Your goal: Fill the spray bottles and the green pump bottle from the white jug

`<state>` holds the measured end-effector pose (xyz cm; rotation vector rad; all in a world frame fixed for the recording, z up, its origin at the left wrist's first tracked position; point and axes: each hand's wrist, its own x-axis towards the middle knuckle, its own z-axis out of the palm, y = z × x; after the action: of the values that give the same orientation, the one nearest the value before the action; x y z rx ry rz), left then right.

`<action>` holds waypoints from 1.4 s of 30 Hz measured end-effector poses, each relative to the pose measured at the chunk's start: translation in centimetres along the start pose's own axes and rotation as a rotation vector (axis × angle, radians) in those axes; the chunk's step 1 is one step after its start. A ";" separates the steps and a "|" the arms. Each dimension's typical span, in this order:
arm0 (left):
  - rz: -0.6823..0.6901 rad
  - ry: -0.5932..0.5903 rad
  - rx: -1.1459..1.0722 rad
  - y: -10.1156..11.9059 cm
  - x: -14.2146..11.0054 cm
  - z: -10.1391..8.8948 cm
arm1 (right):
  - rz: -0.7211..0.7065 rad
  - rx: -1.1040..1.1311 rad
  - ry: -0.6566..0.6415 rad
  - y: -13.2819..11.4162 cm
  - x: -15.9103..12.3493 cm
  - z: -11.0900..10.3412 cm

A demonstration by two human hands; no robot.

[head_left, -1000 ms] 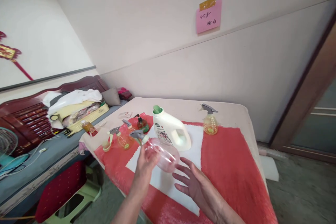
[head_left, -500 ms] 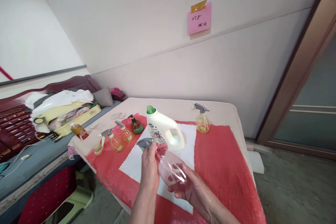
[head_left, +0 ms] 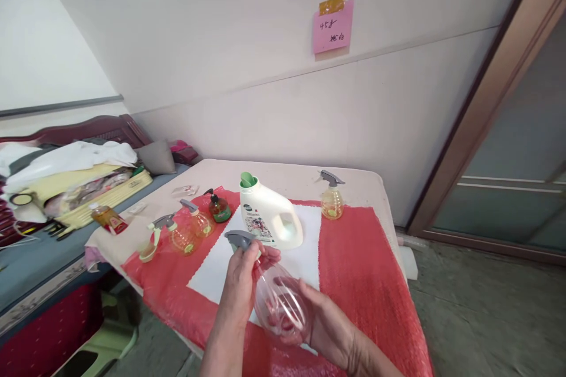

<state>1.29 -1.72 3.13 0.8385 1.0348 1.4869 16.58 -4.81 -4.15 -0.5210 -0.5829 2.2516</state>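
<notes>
Between my hands, above the table, is a clear spray bottle with a grey trigger head, tilted with its head toward the upper left. My left hand is closed around the neck, just under the trigger head. Wrapped about the bottle's lower body is my right hand, its fingertips partly hidden behind the plastic. Just beyond stands a large white detergent jug with a green mouth. It rests on a white cloth laid over a red cloth.
Left on the table are yellowish spray bottles, a brown pump bottle and an amber bottle. Another spray bottle stands back right. A red chair is at lower left, beside a couch with piled items.
The view has shifted slightly. The spray bottle has turned a little more upright in my hands, and both hands still hold it.
</notes>
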 end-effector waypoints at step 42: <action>0.360 0.849 -0.237 3.5 2.2 -5.9 | -0.420 -1.052 0.566 3.9 4.8 -2.4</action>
<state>-5.82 -0.64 4.13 0.1968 1.3066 2.3155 12.61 -3.12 -9.19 -1.3301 -1.3884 1.1705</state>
